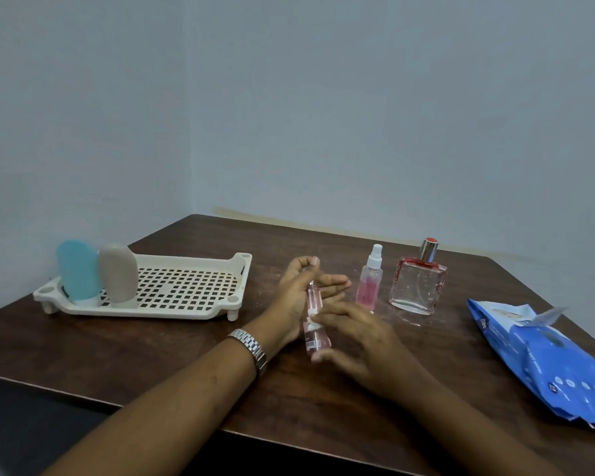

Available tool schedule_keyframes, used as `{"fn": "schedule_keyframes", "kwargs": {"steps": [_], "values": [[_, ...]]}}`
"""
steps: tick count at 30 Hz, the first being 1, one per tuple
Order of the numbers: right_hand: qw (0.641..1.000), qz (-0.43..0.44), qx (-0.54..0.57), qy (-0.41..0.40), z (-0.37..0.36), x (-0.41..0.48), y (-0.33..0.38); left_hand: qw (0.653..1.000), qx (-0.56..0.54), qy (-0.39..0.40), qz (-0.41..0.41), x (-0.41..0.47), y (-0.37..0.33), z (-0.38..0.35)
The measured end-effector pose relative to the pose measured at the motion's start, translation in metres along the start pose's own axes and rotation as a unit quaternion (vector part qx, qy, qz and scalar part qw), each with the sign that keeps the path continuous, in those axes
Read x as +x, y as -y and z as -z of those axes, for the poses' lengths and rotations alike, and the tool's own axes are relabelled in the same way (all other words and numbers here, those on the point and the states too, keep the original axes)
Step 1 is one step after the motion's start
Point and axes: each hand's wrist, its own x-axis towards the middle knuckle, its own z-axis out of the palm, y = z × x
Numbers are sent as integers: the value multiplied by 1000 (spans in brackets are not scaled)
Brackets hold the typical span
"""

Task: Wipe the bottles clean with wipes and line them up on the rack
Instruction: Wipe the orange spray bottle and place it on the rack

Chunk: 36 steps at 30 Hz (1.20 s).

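The left hand (pixel 301 293) is holding the slim bottle (pixel 315 304) by its top. Its grip seems to be pinching the cap between thumb and forefinger, while the other fingers are lying straight behind it. The right hand (pixel 358 341) is pinching a small wad of wipe (pixel 311 319) against the bottle's middle, with the thumb propping the lower end. The bottle is hanging nearly upright above the bench (pixel 152 355), just right of the rack (pixel 172 290). It is showing pink liquid and a barcode label low down.

To my eye the wiping step is under way on a third bottle. The next move is probably calling for the bottle to be turned so the wipe reaches all round. After that it needs carrying left to the rack and setting down gently, since something so slim may be prone to tipping on the grid.

The rack is holding a blue tube (pixel 78 269) and a beige tube (pixel 117 274) at its left end. They are standing cap-down and touching each other. Farther right of the rack, past the hands, a spray bottle (pixel 370 280) is standing about half full of pink liquid. A square perfume bottle (pixel 418 283) just beside it is looking nearly empty. Farthest right of the rack, the blue wipes pack (pixel 547 355) is lying with its flap lifted.
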Motion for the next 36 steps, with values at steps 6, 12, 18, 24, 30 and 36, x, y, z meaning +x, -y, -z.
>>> {"fn": "schedule_keyframes", "kwargs": {"steps": [6, 12, 18, 24, 30, 36], "values": [[999, 36, -15, 2, -1, -1, -4, 999, -31, -33, -8, 2, -2, 0], [997, 60, -29, -44, 2, -1, 0, 998, -42, -40, 8, 1, -3, 1], [992, 86, -80, -54, 4, -4, 2, 999, -16, -51, -7, 1, -5, -3], [994, 70, -72, -51, 5, -3, 3, 998, -45, -41, -11, 3, -6, 0], [997, -4, -30, -71, 3, -1, 0, 998, -47, -40, -10, 4, -4, 0], [996, -20, -20, -90, 3, 1, 1, 995, 33, -78, -45, 3, 1, 2]]}}
